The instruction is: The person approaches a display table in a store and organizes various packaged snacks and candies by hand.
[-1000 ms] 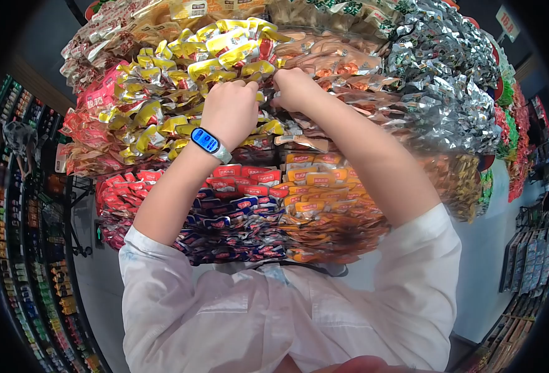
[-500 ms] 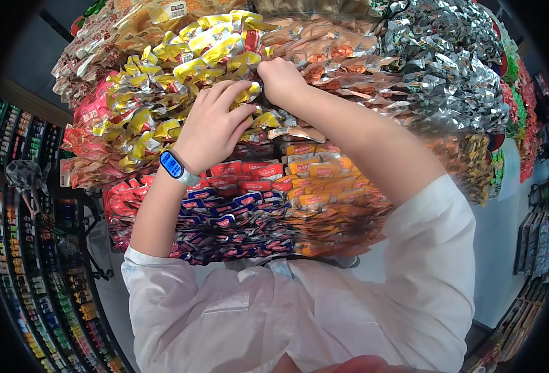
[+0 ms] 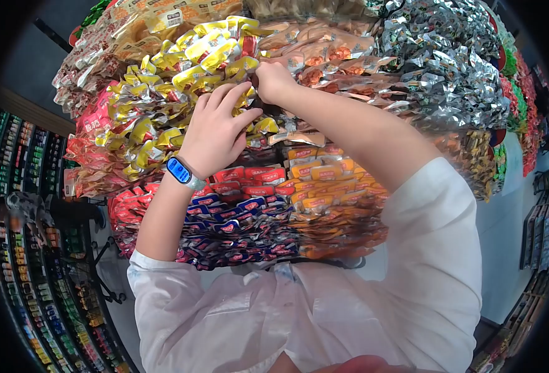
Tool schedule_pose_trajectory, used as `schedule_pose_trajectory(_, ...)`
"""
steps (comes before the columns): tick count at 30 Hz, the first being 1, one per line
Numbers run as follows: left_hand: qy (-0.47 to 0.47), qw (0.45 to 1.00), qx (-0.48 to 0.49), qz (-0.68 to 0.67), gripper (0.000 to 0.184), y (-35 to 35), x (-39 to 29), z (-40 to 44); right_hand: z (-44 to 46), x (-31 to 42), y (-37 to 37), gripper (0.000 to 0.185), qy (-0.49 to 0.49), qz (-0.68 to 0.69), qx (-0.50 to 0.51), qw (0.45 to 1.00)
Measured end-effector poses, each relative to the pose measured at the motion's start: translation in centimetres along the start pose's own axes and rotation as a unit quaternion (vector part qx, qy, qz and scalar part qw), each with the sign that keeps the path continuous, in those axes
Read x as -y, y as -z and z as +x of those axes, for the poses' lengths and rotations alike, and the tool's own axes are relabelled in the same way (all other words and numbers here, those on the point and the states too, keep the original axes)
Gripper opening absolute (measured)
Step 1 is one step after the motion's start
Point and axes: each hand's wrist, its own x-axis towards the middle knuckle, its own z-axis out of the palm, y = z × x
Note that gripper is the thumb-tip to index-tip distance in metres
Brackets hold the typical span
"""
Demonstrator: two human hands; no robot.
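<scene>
My left hand (image 3: 215,133), with a fitness band (image 3: 179,170) on its wrist, rests with fingers stretched and apart on a pile of yellow-and-silver snack packets (image 3: 144,133). Its fingertips touch packets close to my right hand. My right hand (image 3: 273,82) is closed in a fist where the yellow packets meet clear packets with orange contents (image 3: 324,59). What its fingers hold, if anything, is hidden. Just below the hands, red packets (image 3: 249,177) and orange packets (image 3: 327,177) stand in rows.
Dark blue packets (image 3: 243,221) fill the front left of the display, and silver packets (image 3: 448,68) its right side. Stocked shelves (image 3: 32,261) curve along the left. Another person (image 3: 32,208) is beside them. More racks (image 3: 539,230) stand at the right.
My left fingers have shifted slightly and spread a little over the yellow packets. My right fist stays in nearly the same spot. The view has turned slightly, and the person at left shows more.
</scene>
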Motion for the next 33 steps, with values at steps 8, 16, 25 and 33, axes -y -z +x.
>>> schedule_pose_trajectory(8,0.013,0.999,0.029,0.002,0.042,0.0,-0.2,-0.1,-0.8,0.9,1.8,0.026,0.100,-0.137,0.063,0.983)
schedule_pose_trajectory(16,0.013,1.000,0.006,-0.007,0.038,-0.3,-0.2,-0.4,-1.6,0.6,1.5,0.024,0.125,-0.144,0.017,0.981)
schedule_pose_trajectory(25,0.028,0.999,-0.045,-0.005,0.036,-0.8,-0.8,-0.5,-1.8,0.6,0.7,0.023,0.109,-0.129,0.000,0.986)
schedule_pose_trajectory(33,0.047,0.999,-0.022,0.005,0.034,-1.0,-1.1,-0.2,0.0,-0.1,1.4,0.031,0.146,-0.129,0.146,0.970)
